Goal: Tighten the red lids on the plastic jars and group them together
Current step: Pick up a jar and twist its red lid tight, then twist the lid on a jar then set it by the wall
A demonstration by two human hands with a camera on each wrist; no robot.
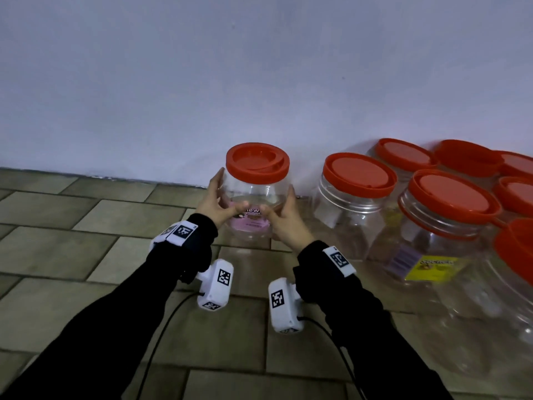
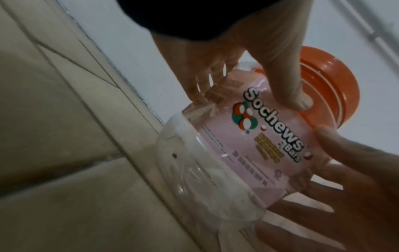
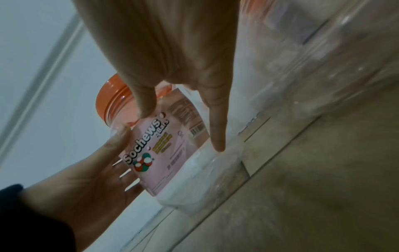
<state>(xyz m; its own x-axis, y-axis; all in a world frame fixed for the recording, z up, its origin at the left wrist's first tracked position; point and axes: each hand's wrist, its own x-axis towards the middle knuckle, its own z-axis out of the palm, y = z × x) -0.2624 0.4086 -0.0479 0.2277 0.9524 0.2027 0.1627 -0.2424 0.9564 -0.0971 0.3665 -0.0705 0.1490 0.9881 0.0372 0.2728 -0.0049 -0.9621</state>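
Observation:
A clear plastic jar with a pink "Sochews" label and a red lid is held upright above the floor, close to the wall. My left hand grips its left side, thumb on the front and fingers round the back. My right hand grips the right side the same way. In the left wrist view my left hand sits low and the right hand above. The right wrist view shows my right hand over the jar and its lid.
Several clear jars with red lids stand grouped at the right against the wall, the nearest just right of the held jar, a larger one beside it. Tiled floor stretches left and toward me. The pale wall is behind.

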